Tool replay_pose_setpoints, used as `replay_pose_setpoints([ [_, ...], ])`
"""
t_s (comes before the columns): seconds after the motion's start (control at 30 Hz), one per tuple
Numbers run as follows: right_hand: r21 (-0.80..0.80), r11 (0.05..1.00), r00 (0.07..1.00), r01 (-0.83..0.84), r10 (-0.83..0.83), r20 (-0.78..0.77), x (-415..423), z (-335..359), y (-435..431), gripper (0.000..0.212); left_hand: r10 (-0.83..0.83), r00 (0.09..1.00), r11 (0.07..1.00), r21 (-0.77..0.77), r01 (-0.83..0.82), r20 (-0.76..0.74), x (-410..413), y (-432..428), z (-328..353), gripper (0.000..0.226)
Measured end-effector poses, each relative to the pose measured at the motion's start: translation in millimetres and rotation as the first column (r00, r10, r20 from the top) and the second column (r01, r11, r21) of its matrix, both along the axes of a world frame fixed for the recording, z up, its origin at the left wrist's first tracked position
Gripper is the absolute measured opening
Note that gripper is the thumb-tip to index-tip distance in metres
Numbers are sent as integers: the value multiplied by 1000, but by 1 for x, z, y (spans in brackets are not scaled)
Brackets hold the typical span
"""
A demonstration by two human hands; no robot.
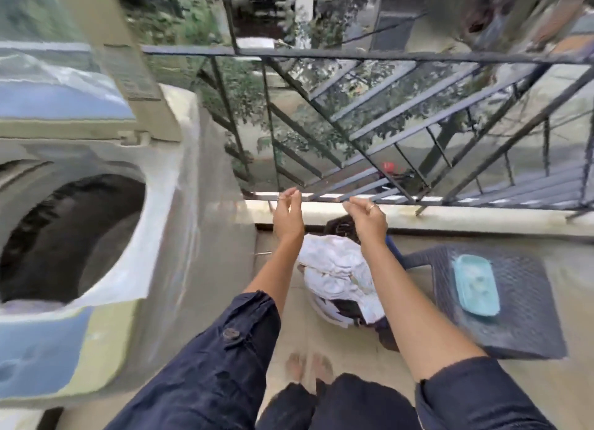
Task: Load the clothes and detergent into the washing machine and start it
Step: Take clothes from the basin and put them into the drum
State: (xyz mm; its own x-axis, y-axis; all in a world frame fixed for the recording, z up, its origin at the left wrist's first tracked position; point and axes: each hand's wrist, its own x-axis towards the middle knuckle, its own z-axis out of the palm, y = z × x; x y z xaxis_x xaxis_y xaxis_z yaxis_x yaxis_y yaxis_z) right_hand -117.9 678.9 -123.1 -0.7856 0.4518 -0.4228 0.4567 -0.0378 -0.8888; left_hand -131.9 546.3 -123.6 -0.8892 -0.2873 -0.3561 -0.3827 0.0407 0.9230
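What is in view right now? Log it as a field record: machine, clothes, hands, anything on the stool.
washing machine: top-loader at left, lid raised
drum opening: dark, contents unclear
clothes: heaped on the floor, white cloth on top
left hand: raised above the clothes, fingers loosely curled, holding nothing
right hand: likewise, beside the left hand
stool: dark blue, right of the clothes
dish: teal, lying on the stool, whitish contents blurred
railing: metal grille beyond the hands

White clothes (337,272), turquoise dish (476,285), dark woven stool (520,333), navy sleeves (218,365).
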Motion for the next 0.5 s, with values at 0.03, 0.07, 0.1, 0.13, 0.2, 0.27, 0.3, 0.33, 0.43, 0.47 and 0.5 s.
replay_pose_setpoints([
  [0.03, -11, 1000, 1000, 18, -18, 21, 2, -18, 12, 21, -46, 999, 999, -19, 46, 27, -1, 9, -17, 31],
  [0.07, -20, 999, 999, 36, -35, 35, 2, -39, 23, 20, -84, 995, 996, -40, 86, 46, -3, 17, -35, 36],
  [0.1, -25, 998, 997, 55, -54, 48, 3, -61, 33, 19, -109, 992, 992, -64, 113, 60, -6, 26, -58, 41],
  [0.13, -23, 997, 995, 75, -73, 63, 4, -83, 43, 20, -119, 990, 988, -88, 126, 80, -7, 33, -80, 47],
  [0.2, -18, 993, 990, 113, -111, 90, 7, -123, 59, 26, -93, 985, 985, -129, 112, 146, -11, 47, -122, 59],
  [0.27, -22, 991, 982, 134, -130, 135, 8, -167, 74, 33, -65, 975, 982, -159, 100, 211, -18, 63, -164, 66],
  [0.3, -18, 991, 978, 136, -132, 161, 9, -191, 79, 36, -56, 969, 978, -181, 101, 239, -21, 70, -184, 67],
  [0.33, -12, 990, 973, 140, -135, 185, 11, -211, 83, 39, -53, 961, 973, -202, 111, 270, -23, 76, -198, 69],
  [0.43, 7, 988, 950, 153, -149, 275, 16, -271, 92, 55, -76, 926, 957, -235, 172, 370, -28, 93, -254, 73],
  [0.47, 0, 986, 941, 166, -158, 298, 18, -288, 94, 60, -82, 902, 950, -240, 200, 424, -29, 95, -273, 76],
  [0.5, -6, 985, 933, 172, -161, 323, 19, -301, 95, 66, -86, 871, 939, -252, 233, 484, -29, 96, -287, 80],
])
